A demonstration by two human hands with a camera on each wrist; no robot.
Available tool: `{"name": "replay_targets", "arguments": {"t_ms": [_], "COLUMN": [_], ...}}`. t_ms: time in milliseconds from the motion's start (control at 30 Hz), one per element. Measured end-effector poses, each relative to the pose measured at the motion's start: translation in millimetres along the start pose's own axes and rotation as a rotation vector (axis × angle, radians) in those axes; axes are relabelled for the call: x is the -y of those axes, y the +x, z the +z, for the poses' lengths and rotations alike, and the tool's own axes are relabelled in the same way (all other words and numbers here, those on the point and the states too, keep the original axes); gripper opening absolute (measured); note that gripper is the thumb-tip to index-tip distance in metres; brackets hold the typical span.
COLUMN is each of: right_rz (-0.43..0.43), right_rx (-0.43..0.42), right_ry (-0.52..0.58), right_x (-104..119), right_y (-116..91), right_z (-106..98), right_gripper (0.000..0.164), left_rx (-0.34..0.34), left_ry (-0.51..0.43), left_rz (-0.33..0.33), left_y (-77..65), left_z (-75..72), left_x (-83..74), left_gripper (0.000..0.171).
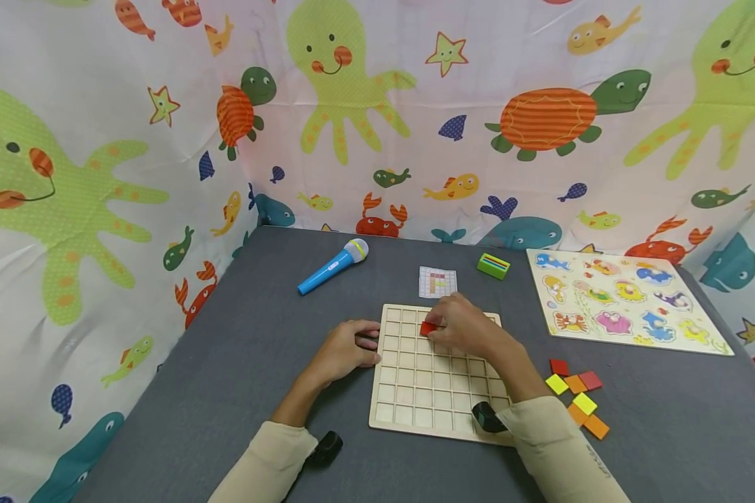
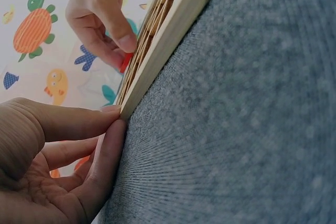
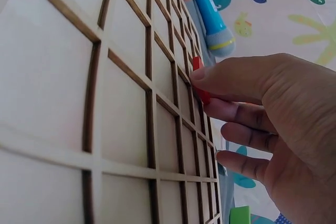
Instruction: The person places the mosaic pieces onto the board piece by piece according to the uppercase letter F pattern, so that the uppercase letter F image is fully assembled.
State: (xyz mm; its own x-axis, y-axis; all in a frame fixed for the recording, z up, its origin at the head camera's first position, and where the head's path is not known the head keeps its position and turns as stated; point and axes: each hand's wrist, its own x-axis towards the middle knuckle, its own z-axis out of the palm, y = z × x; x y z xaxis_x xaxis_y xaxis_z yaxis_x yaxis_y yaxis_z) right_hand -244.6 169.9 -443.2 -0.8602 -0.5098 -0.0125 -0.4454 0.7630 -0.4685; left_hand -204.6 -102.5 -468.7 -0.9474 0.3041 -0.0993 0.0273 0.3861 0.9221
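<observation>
A square wooden grid board (image 1: 409,398) lies on the dark grey table. My right hand (image 1: 462,325) pinches a red square tile (image 3: 197,63) between thumb and forefinger, low over the board's far rows. In the right wrist view the tile stands tilted against the grid; whether its lower edge sits inside a cell is hard to tell. At the board's left edge, my left hand (image 1: 346,349) holds the rim with thumb and forefinger, which come together there in the left wrist view. Just beyond the board lies a small printed pattern card (image 1: 437,282).
Several loose red, orange and yellow tiles (image 1: 575,384) lie right of the board. Behind are a blue toy microphone (image 1: 333,267) and a green block with coloured stripes (image 1: 493,265). A sea-animal puzzle board (image 1: 629,300) occupies the right back, before a printed curtain (image 1: 377,84).
</observation>
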Motion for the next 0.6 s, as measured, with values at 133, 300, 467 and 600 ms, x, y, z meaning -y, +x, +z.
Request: {"name": "replay_targets", "arguments": {"t_ms": [133,300,467,600], "right_rz": [-0.021,-0.017,-0.026,-0.03], "right_rx": [-0.001,0.005,0.003,0.008], "right_ry": [-0.004,-0.001,0.003,0.001], "right_x": [-0.8,-0.8,-0.2,-0.3], "right_y": [2.0,2.7,3.0,2.8], "right_z": [1.7,1.9,1.6,1.6], "right_gripper": [0.017,0.019,0.021,0.022], "left_rx": [-0.005,-0.005,-0.007,-0.009], "left_ry": [0.019,0.023,0.02,0.013], "left_rz": [0.0,0.003,0.012,0.012], "left_y": [0.0,-0.1,-0.5,-0.6], "left_z": [0.2,0.5,0.4,0.0], "left_x": [-0.4,-0.5,-0.3,-0.1], "left_gripper": [0.058,0.058,0.058,0.058]}}
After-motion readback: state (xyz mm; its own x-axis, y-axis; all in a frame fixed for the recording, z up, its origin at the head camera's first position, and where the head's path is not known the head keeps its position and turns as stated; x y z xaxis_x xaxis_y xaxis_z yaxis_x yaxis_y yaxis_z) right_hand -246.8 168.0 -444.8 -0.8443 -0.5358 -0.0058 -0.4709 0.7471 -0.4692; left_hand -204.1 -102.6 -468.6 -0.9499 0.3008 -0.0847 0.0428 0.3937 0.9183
